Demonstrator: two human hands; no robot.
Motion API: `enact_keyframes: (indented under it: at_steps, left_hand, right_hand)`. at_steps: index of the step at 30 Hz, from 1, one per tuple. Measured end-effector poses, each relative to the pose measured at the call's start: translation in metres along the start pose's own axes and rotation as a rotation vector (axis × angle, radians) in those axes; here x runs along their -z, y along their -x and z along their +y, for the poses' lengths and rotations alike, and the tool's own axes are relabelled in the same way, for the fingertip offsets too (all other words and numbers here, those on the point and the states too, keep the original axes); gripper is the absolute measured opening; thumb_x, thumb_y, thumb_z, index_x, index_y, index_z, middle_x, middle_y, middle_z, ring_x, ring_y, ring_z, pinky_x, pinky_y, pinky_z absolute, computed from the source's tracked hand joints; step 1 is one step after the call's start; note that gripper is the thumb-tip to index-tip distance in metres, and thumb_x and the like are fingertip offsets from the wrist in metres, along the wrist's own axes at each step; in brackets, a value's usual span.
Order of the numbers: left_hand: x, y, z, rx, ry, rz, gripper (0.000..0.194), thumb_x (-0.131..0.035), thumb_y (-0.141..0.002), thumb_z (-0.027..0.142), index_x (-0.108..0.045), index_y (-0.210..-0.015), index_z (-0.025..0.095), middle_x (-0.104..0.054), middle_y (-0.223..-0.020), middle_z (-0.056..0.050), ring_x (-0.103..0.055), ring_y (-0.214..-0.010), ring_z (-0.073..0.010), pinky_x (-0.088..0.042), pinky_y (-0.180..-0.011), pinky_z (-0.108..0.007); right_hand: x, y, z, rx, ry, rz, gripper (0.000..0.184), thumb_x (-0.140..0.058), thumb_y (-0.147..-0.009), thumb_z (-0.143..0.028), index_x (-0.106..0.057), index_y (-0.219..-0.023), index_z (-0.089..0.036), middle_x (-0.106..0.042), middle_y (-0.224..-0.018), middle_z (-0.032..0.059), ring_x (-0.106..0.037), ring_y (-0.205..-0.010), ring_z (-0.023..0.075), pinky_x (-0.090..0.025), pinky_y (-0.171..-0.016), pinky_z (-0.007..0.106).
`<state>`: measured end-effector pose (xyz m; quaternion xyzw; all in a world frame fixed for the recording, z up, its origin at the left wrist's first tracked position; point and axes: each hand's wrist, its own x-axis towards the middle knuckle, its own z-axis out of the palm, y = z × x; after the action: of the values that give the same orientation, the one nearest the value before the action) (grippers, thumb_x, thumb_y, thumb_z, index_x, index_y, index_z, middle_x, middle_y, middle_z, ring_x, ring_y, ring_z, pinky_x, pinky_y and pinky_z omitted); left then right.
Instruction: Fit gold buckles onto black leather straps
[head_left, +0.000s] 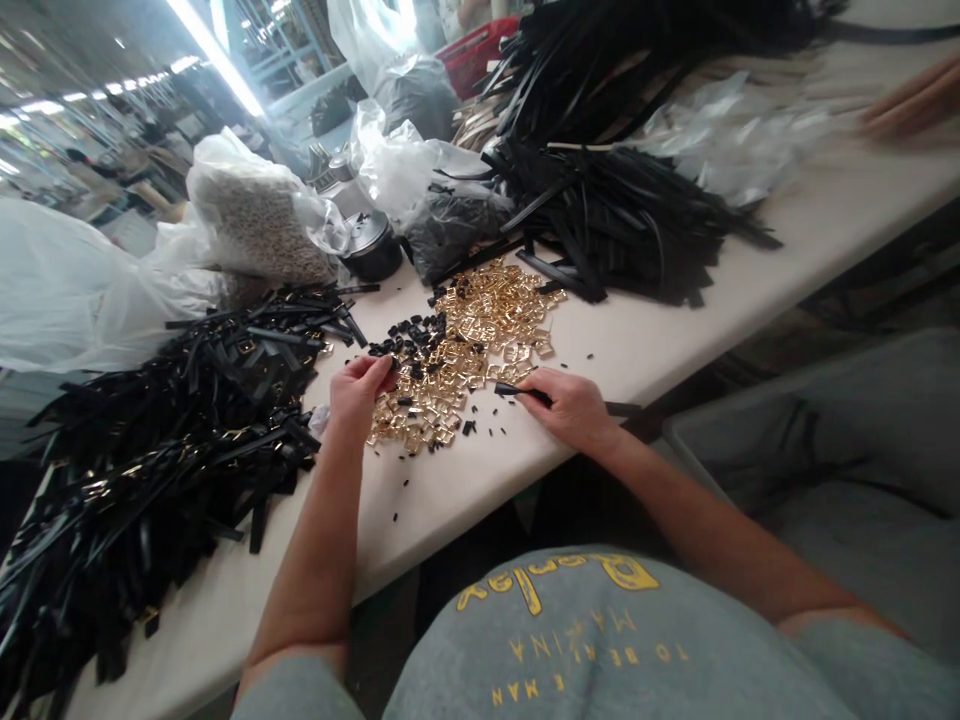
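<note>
My right hand [570,408] is closed around a black strap [534,395], whose flat end points left past my fingers above the table. My left hand [358,388] pinches thumb and finger together at the edge of a heap of small black loops [420,338]. Something dark shows at those fingertips, too small to make out. Between my hands spreads a pile of gold-coloured buckles [491,315], with some black pieces mixed in. Small black bits [469,428] are scattered on the white tabletop [457,500] in front of the pile.
Black straps with gold buckles [187,400] are heaped on the left. A bundle of plain black straps [637,215] lies at the back right. Plastic bags [251,210] and a round black tin [373,245] stand behind. Another person's hand [911,100] shows at far right.
</note>
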<state>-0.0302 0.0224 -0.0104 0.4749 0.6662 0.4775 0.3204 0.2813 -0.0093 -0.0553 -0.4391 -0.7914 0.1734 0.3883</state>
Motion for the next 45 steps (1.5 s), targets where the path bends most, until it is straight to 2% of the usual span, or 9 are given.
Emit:
enact_keyframes:
  at_steps: [4, 11, 18, 26, 29, 31, 34, 40, 45]
  left_hand:
    - [-0.04, 0.052, 0.006, 0.224, 0.561, -0.145, 0.044, -0.09, -0.056, 0.046, -0.063, -0.077, 0.019, -0.072, -0.073, 0.0, -0.068, -0.062, -0.0115, -0.057, -0.062, -0.022]
    - [-0.079, 0.079, 0.013, 0.366, 0.757, -0.27, 0.043, -0.094, -0.055, 0.038, -0.063, -0.076, 0.018, -0.074, -0.072, 0.0, -0.07, -0.06, -0.0102, -0.058, -0.059, -0.017]
    - [-0.08, 0.077, 0.012, 0.44, 0.748, -0.236, 0.048, -0.096, -0.05, 0.036, -0.063, -0.081, 0.019, -0.071, -0.068, 0.005, -0.067, -0.057, -0.0067, -0.055, -0.056, -0.012]
    - [-0.08, 0.09, 0.014, 0.214, 0.514, -0.461, 0.039, -0.093, -0.056, 0.036, -0.068, -0.079, 0.017, -0.071, -0.069, 0.0, -0.064, -0.052, -0.0099, -0.055, -0.056, -0.021]
    - [-0.083, 0.096, 0.017, 0.143, 0.502, -0.456, 0.037, -0.091, -0.059, 0.038, -0.068, -0.079, 0.018, -0.07, -0.066, 0.001, -0.063, -0.053, -0.0107, -0.054, -0.058, -0.023]
    - [-0.087, 0.1, 0.017, 0.118, 0.503, -0.451, 0.035, -0.091, -0.06, 0.038, -0.068, -0.078, 0.018, -0.069, -0.065, 0.001, -0.063, -0.054, -0.0115, -0.055, -0.059, -0.025]
    - [-0.092, 0.108, 0.014, 0.119, 0.526, -0.448, 0.029, -0.089, -0.064, 0.035, -0.068, -0.077, 0.019, -0.069, -0.065, 0.001, -0.064, -0.057, -0.012, -0.054, -0.061, -0.025]
    - [-0.085, 0.123, 0.004, 0.09, 0.468, -0.448, 0.024, -0.081, -0.074, 0.038, -0.074, -0.089, 0.02, -0.073, -0.079, -0.001, -0.065, -0.065, -0.0122, -0.054, -0.067, -0.026]
    - [-0.066, 0.13, 0.001, 0.035, 0.261, -0.396, 0.023, -0.081, -0.073, 0.039, -0.072, -0.08, 0.019, -0.067, -0.062, 0.0, -0.061, -0.057, -0.0131, -0.05, -0.058, -0.025]
  right_hand:
    - [0.007, -0.006, -0.019, 0.045, -0.067, 0.061, 0.016, -0.054, -0.095, -0.025, -0.066, -0.085, -0.019, -0.069, -0.082, 0.0038, -0.062, -0.075, 0.0155, -0.044, -0.071, 0.027]
    - [0.002, -0.02, -0.038, 0.089, 0.104, 0.077, 0.022, -0.05, -0.099, -0.03, -0.067, -0.089, -0.02, -0.066, -0.08, 0.0025, -0.058, -0.072, 0.014, -0.039, -0.067, 0.026]
    - [-0.003, -0.015, -0.037, 0.182, 0.25, 0.011, 0.032, -0.044, -0.103, -0.032, -0.067, -0.084, -0.02, -0.065, -0.08, 0.0031, -0.055, -0.071, 0.0138, -0.033, -0.063, 0.027]
    - [0.007, -0.005, -0.036, 0.212, 0.167, -0.121, 0.029, -0.046, -0.102, -0.033, -0.064, -0.084, -0.02, -0.066, -0.079, 0.0035, -0.058, -0.073, 0.0149, -0.034, -0.065, 0.026]
    - [0.009, 0.001, -0.036, 0.12, 0.015, -0.137, 0.021, -0.051, -0.098, -0.031, -0.063, -0.11, -0.019, -0.071, -0.087, 0.0042, -0.063, -0.075, 0.0164, -0.039, -0.068, 0.026]
    - [0.008, 0.004, -0.036, 0.05, -0.041, -0.155, 0.035, -0.05, -0.099, -0.033, -0.054, -0.131, -0.019, -0.072, -0.087, 0.0031, -0.065, -0.073, 0.0169, -0.041, -0.067, 0.025]
    - [0.007, 0.005, -0.039, -0.01, -0.054, -0.192, 0.043, -0.043, -0.102, -0.036, -0.047, -0.14, -0.019, -0.073, -0.082, 0.0024, -0.066, -0.068, 0.0176, -0.041, -0.064, 0.026]
    - [0.01, 0.006, -0.043, -0.004, -0.122, -0.248, 0.031, -0.05, -0.099, -0.037, -0.063, -0.122, -0.022, -0.075, -0.098, 0.0055, -0.069, -0.083, 0.0177, -0.045, -0.074, 0.026]
    - [0.01, 0.007, -0.044, 0.023, -0.127, -0.368, 0.019, -0.058, -0.095, -0.033, -0.069, -0.088, -0.019, -0.07, -0.076, 0.0017, -0.059, -0.067, 0.0132, -0.038, -0.063, 0.023]
